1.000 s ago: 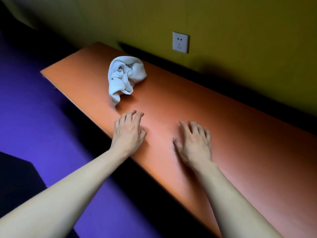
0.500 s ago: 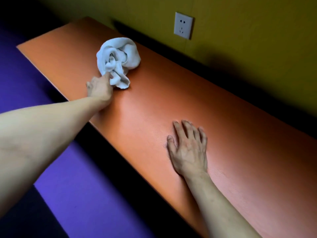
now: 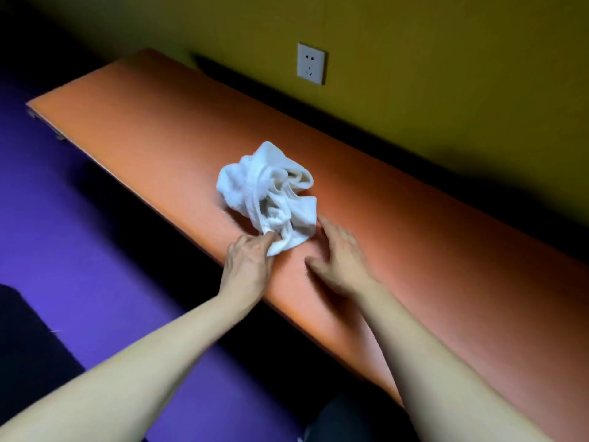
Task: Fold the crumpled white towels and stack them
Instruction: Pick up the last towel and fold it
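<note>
White towel (image 3: 266, 199): one crumpled towel lies in a loose heap on the orange table, close to the near edge, about in the middle of the view. Its folds are bunched and twisted, and one corner hangs toward the near side.
Orange table (image 3: 446, 250): a long, narrow top that runs from the far left to the near right, along the wall.
Left hand (image 3: 248, 258): it is at the near corner of the towel. The thumb and the fingers are curled and pinch the cloth at this corner. The wrist lies over the near edge of the table.
Right hand (image 3: 342, 255): it is just to the right of the towel. The fingers are stretched and a little spread, and they hold nothing. The tip of the longest finger reaches the right edge of the towel; I cannot tell whether it really touches the cloth, because the hand is blurred.
Wall (image 3: 446, 59): yellow-green, behind the table.
Socket (image 3: 311, 63): a white wall socket, above the far edge of the table and well apart from the towel.
Floor (image 3: 79, 218): purple, on the left of the table.
</note>
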A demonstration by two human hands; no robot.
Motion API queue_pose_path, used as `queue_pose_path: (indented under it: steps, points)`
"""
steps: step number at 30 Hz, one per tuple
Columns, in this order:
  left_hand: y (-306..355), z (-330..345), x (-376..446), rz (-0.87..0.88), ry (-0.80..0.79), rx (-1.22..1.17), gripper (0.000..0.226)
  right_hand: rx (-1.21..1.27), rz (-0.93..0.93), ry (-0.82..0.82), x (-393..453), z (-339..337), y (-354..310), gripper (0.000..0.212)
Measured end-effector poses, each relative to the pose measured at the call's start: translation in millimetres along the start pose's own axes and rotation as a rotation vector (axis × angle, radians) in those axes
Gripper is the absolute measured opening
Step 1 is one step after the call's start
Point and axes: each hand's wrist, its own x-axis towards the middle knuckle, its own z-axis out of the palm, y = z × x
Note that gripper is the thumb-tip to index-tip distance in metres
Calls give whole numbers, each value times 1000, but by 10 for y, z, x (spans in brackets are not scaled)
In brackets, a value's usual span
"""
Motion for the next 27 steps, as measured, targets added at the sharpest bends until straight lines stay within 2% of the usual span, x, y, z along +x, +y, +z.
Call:
queue_pose_path:
  steps: [4, 7, 9, 10, 12, 14, 16, 18, 20, 23, 27]
  points:
    - [331, 23, -291, 48, -97, -106, 20, 11, 54, 72, -607, 43, 42, 99]
    - [630, 53, -472, 79, -201, -211, 21, 125, 136, 217, -924, -12, 58, 96]
    - [840, 61, -588, 119, -262, -260, 18, 134, 170, 230, -1087, -137, 56, 91]
    - [935, 54, -638, 140, -273, -268, 21, 123, 168, 205, -1155, -202, 77, 83]
    - [1131, 11, -702, 165, -249, -264, 28, 127, 189, 188, -1301, -336, 175, 49]
    - [1315, -96, -712, 167, -216, -241, 27, 160, 303, 271, -1475, -511, 301, 21]
    - [1480, -257, -674, 156, -190, -231, 26, 214, 408, 427, -1665, -758, 402, 3]
    - [1634, -430, -606, 142, -111, -202, 30, 329, 502, 567, -1865, -1092, 412, 21]
    - [1803, -608, -532, 117, -21, -162, 40, 503, 552, 691, -2047, -1412, 421, 29]
    - [2065, -806, -440, 184, 19, -113, 53, 601, 509, 819, -2298, -1821, 379, 35]
    - [2503, -1012, -398, 205, 21, -116, 43, 630, 409, 893, -2623, -2265, 288, 38]
